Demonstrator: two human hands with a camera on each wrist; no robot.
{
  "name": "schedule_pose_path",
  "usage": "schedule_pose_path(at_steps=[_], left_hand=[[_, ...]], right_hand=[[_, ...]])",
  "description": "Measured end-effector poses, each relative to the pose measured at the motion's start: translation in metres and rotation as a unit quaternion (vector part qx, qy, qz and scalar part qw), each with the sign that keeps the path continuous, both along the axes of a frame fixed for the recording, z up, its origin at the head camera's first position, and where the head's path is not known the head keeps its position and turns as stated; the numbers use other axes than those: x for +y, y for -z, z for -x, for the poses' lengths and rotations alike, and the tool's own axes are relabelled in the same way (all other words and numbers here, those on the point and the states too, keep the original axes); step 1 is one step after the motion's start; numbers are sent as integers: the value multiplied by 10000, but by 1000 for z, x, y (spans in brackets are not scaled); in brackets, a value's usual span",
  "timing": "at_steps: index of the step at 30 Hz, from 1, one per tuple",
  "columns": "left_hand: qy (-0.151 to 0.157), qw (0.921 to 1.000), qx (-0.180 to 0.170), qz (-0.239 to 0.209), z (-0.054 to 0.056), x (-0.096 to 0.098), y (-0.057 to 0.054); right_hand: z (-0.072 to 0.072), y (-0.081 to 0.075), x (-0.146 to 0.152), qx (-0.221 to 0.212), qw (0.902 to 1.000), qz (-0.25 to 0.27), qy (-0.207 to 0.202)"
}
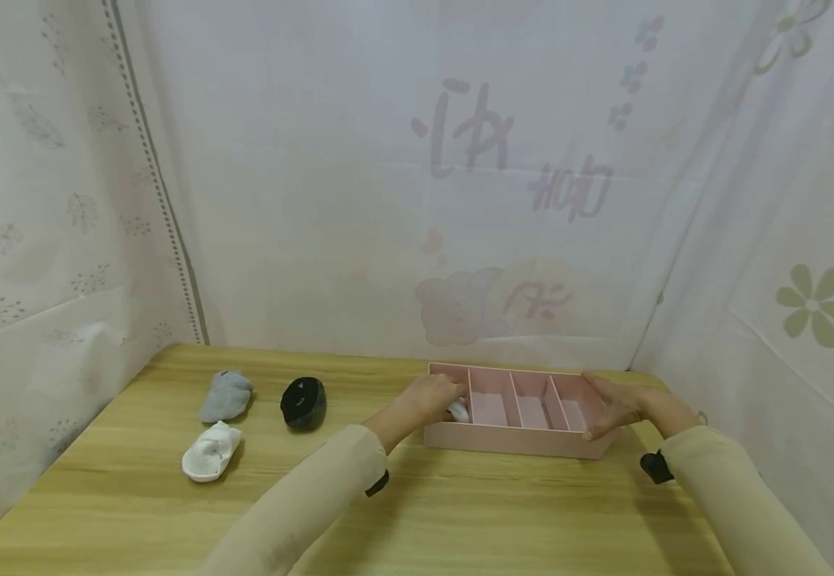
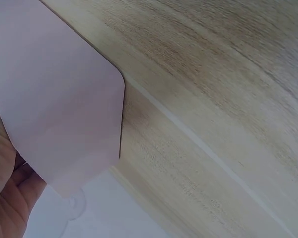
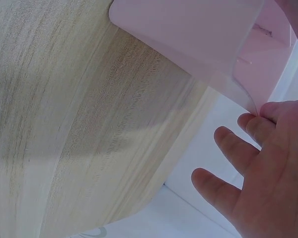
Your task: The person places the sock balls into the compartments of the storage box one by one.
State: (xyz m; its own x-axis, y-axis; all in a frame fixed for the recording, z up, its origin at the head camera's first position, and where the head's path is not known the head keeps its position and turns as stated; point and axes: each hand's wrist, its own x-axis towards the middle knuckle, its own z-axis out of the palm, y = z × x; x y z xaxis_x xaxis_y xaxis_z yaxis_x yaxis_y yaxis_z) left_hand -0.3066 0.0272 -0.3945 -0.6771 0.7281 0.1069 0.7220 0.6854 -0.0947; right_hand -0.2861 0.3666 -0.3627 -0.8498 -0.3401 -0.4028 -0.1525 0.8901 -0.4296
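Note:
A pink divided box [image 1: 517, 442] stands on the table. My left hand [image 1: 427, 398] reaches into its leftmost compartment, fingers bent down over a white rolled sock [image 1: 458, 411]. In the left wrist view, the box's end wall [image 2: 64, 94] hides part of that hand [image 2: 10, 183]. My right hand [image 1: 618, 404] spans the box's right end and holds it, thumb at the front edge and fingertips at the back corner. In the right wrist view, some fingers of the right hand [image 3: 268, 163] spread away from the rim.
Toward the left of the wooden table [image 1: 136, 496] lie a grey rolled sock [image 1: 226, 396], another white rolled sock [image 1: 212, 453] and a black rolled sock [image 1: 304, 404]. Pale printed cloth [image 1: 301, 200] hangs behind the table and at both sides.

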Motion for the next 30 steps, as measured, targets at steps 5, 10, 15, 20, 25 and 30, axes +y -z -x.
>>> schedule_pose_path(at_steps=[5, 10, 15, 20, 25, 30], left_hand=[[33, 10000, 42, -75, -2, -5, -3], [-46, 9977, -451, -498, -6, -15, -8], [1, 9904, -807, -1122, -11, -33, -15], [367, 9784, -830, -1859, -20, -59, -18], [322, 9722, -878, -2148, -35, -89, -23], [-326, 9714, -908, -2168, -52, -123, -27]], right_hand=[[0, 0, -1, 6, 10000, -94, -2], [-1, 1, -2, -104, 9996, -127, 210], [-2, -1, -2, -77, 9998, -71, 146], [-2, 1, 0, 0, 10000, -22, 15], [-2, 2, 1, 132, 9998, 74, -108], [-2, 2, 1, 170, 9996, 142, -150]])
